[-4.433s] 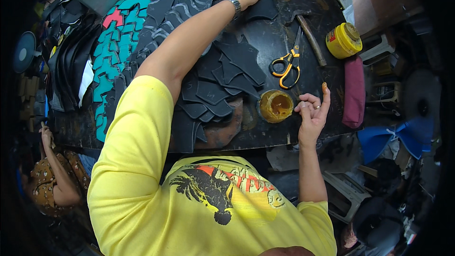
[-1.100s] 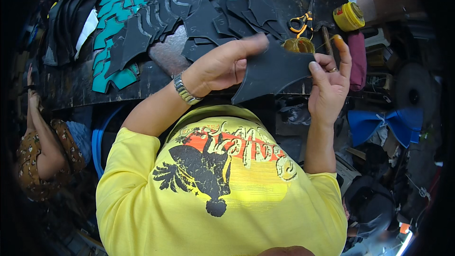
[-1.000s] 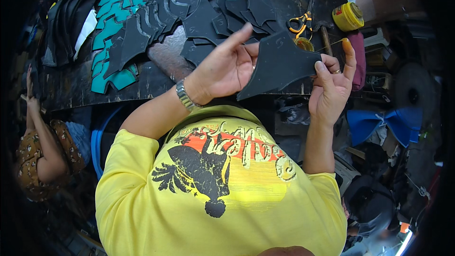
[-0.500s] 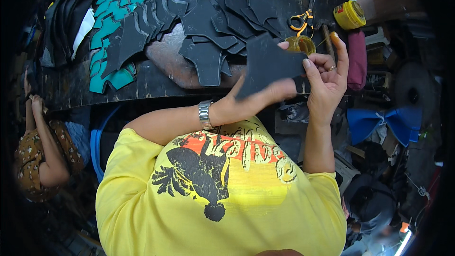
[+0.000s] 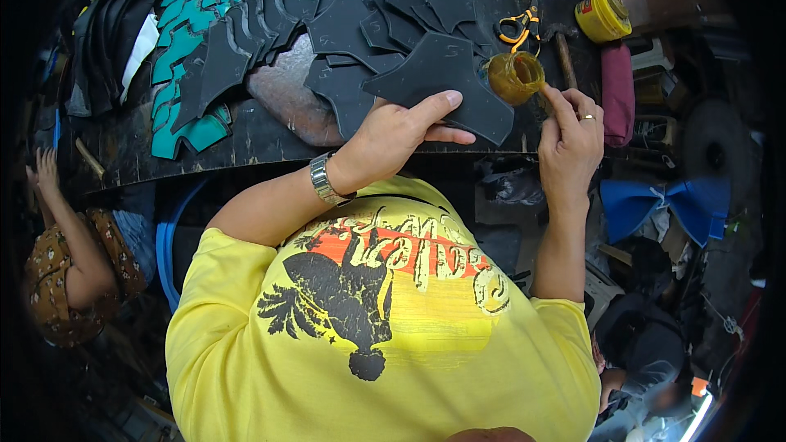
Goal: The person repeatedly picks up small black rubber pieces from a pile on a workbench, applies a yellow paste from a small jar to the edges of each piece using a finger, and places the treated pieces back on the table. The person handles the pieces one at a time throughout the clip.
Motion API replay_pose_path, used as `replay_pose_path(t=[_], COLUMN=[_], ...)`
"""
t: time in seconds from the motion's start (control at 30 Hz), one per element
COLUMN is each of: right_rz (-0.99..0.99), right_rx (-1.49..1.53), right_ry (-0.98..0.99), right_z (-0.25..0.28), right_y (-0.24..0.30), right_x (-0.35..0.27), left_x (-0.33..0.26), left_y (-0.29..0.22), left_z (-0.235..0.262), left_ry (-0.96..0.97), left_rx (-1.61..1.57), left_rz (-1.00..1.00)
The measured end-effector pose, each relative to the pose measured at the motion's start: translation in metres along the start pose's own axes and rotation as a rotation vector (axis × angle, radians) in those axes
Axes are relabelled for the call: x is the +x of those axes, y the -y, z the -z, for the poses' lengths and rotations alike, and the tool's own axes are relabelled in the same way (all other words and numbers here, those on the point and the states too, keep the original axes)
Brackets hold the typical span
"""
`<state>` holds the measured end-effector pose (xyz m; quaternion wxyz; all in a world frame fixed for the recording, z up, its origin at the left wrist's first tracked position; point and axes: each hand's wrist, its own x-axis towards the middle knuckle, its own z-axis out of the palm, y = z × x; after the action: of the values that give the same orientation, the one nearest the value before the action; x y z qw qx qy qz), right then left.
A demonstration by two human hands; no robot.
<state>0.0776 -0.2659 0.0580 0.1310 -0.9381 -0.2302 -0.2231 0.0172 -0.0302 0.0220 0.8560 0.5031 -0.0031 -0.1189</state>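
Observation:
A flat black cut-out piece (image 5: 446,74) with curved edges and a small pale mark is held at its near edge by my left hand (image 5: 397,131). The thumb lies on top of it and the other fingers are partly hidden underneath. To its right lies a jar of amber glue (image 5: 517,80), tipped with its mouth toward me. My right hand (image 5: 571,127) reaches to the jar, its index finger stretched out to the rim and the other fingers loosely bent, holding nothing. Several similar black pieces (image 5: 340,24) lie overlapped beyond my left hand.
Overlapping teal pieces (image 5: 176,57) run along the table's left. Orange-handled scissors (image 5: 517,29), a hammer (image 5: 565,61), a yellow tub (image 5: 602,18) and a maroon block (image 5: 617,98) lie at the right. Another person's arm (image 5: 70,225) shows at far left.
My right hand has let go of the black piece and moved its index finger down to the glue jar. My left hand has shifted left with the piece, which is now turned flatter.

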Motion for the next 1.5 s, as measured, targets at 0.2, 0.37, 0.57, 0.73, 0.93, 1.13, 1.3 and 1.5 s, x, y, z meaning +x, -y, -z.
replay_pose_path(t=[0.2,0.37,0.57,0.73,0.93,1.13,1.3,1.5], right_rz=[-0.073,-0.12,-0.123,-0.221,-0.15,-0.039,-0.068,-0.16], right_rx=[-0.148,0.747,1.116,1.2,1.037,1.015,1.196,1.433], right_ry=[-0.054,-0.187,0.067,0.112,0.096,0.084,0.152,0.165], right_z=[0.024,0.016,-0.009,-0.014,-0.014,-0.015,-0.015,-0.013], right_y=[-0.007,0.023,0.038,0.037,0.039,0.036,0.03,0.022], right_x=[0.012,0.007,0.004,0.003,0.001,-0.002,-0.005,-0.015], left_x=[0.0,-0.001,0.0,0.0,0.002,0.002,0.002,0.004], left_y=[-0.013,-0.015,-0.013,-0.016,-0.019,-0.022,-0.021,-0.021], left_z=[-0.007,-0.011,-0.012,-0.013,-0.013,-0.01,-0.009,-0.009], left_ry=[-0.035,0.008,0.021,0.027,0.044,0.048,0.045,0.018], left_rx=[-0.09,-0.073,-0.251,-0.24,-0.26,-0.292,-0.353,-0.437], left_rz=[0.185,0.184,0.193,0.228,0.182,0.215,0.236,0.277])
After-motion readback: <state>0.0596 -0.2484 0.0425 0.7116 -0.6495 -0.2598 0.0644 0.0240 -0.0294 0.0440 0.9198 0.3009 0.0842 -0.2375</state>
